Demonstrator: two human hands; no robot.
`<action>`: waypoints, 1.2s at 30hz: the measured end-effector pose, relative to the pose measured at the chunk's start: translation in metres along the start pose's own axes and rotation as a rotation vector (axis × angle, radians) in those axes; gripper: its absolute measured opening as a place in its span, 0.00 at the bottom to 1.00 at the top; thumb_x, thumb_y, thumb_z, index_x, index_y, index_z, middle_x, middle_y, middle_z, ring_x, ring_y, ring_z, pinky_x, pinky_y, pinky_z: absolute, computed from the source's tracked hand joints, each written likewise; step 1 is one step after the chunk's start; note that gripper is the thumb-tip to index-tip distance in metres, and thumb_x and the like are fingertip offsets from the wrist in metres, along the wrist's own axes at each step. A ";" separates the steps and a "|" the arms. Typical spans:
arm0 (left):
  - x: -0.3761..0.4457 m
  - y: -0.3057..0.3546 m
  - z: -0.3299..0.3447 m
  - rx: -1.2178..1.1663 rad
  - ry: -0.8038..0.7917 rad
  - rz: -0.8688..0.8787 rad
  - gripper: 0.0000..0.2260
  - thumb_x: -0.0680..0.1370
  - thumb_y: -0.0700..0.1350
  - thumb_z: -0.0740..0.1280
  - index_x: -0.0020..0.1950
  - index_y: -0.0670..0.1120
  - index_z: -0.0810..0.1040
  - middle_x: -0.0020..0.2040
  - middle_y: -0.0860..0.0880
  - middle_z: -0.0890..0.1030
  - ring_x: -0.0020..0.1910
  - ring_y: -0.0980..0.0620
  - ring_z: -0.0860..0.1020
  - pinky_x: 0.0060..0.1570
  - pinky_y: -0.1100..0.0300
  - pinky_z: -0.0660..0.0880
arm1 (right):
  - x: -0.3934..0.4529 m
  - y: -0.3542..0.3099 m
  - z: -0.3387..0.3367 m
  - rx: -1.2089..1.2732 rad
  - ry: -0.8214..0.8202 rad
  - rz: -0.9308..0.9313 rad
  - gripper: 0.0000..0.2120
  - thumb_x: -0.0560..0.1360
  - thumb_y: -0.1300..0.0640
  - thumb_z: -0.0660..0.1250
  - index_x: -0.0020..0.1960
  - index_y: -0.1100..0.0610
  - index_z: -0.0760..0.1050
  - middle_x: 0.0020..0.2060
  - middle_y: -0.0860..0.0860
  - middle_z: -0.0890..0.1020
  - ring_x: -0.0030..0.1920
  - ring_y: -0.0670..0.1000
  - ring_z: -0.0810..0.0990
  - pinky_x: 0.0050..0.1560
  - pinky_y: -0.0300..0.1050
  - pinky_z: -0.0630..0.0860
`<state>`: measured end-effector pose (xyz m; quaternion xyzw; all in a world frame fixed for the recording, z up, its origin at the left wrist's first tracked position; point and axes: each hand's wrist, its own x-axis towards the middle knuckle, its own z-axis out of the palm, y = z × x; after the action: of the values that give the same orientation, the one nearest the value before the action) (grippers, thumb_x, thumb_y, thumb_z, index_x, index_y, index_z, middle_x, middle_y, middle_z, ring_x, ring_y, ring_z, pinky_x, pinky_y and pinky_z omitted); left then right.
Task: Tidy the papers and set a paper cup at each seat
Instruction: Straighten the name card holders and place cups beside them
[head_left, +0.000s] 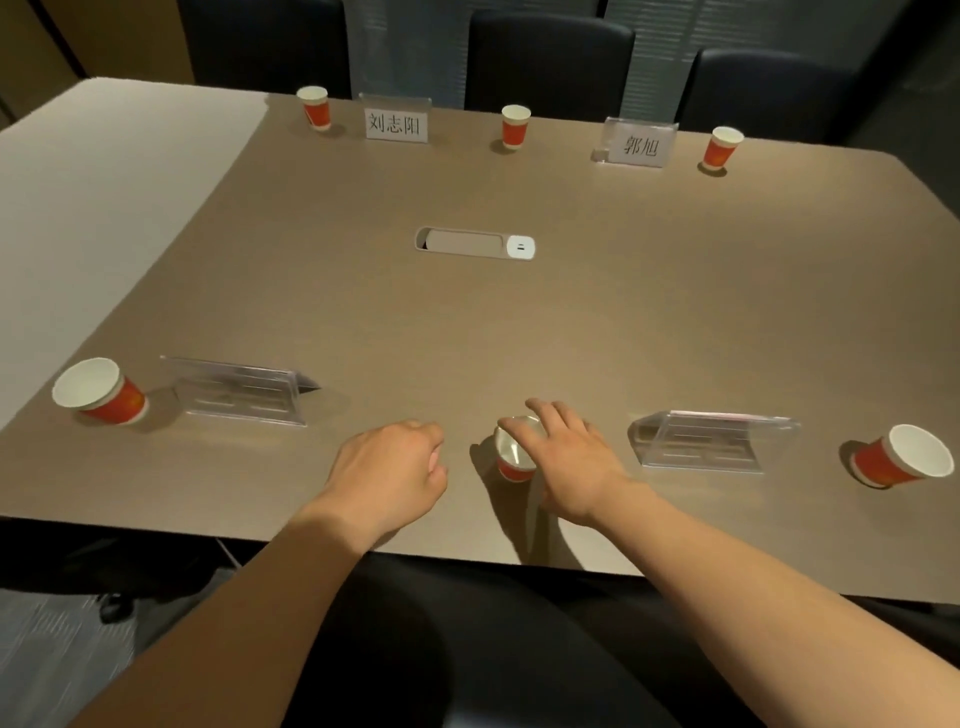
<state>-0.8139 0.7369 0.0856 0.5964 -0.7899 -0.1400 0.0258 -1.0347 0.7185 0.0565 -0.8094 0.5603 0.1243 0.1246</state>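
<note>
Right hand (566, 462) around paper cup (514, 457); left hand (395, 467) curled alongside

Six red paper cups on the table (467, 322): three along the far edge (315, 107) (515, 126) (722, 148), three on the near side (98, 391) (514, 453) (901, 456). Four clear name-card stands: two far (396, 119) (640, 142), two near (240, 391) (711, 439). Three dark chairs (550, 57) behind. One cable hatch (475, 243). Two bare hands (392, 470) (569, 460).
</note>
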 end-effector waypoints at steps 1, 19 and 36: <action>0.009 -0.004 0.002 -0.001 -0.012 0.011 0.10 0.76 0.50 0.62 0.37 0.52 0.65 0.39 0.53 0.74 0.38 0.49 0.74 0.36 0.57 0.66 | 0.012 0.000 0.004 -0.010 -0.032 -0.008 0.44 0.68 0.63 0.71 0.76 0.43 0.51 0.78 0.55 0.51 0.76 0.63 0.52 0.73 0.60 0.60; 0.086 -0.132 0.010 0.107 0.021 0.010 0.22 0.66 0.41 0.76 0.60 0.48 0.79 0.57 0.47 0.80 0.56 0.42 0.77 0.56 0.50 0.71 | 0.091 0.012 0.015 0.107 -0.100 0.204 0.31 0.69 0.56 0.71 0.68 0.51 0.61 0.60 0.55 0.69 0.58 0.61 0.75 0.51 0.55 0.78; 0.106 -0.226 0.011 0.248 -0.176 -0.167 0.21 0.71 0.39 0.67 0.63 0.49 0.71 0.58 0.47 0.79 0.60 0.44 0.77 0.63 0.51 0.67 | 0.104 -0.010 0.004 0.110 -0.118 0.393 0.30 0.69 0.54 0.72 0.66 0.52 0.64 0.61 0.55 0.70 0.59 0.61 0.71 0.56 0.55 0.78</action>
<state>-0.6354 0.5822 0.0043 0.6441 -0.7479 -0.0951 -0.1290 -0.9900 0.6324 0.0178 -0.6677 0.7051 0.1626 0.1748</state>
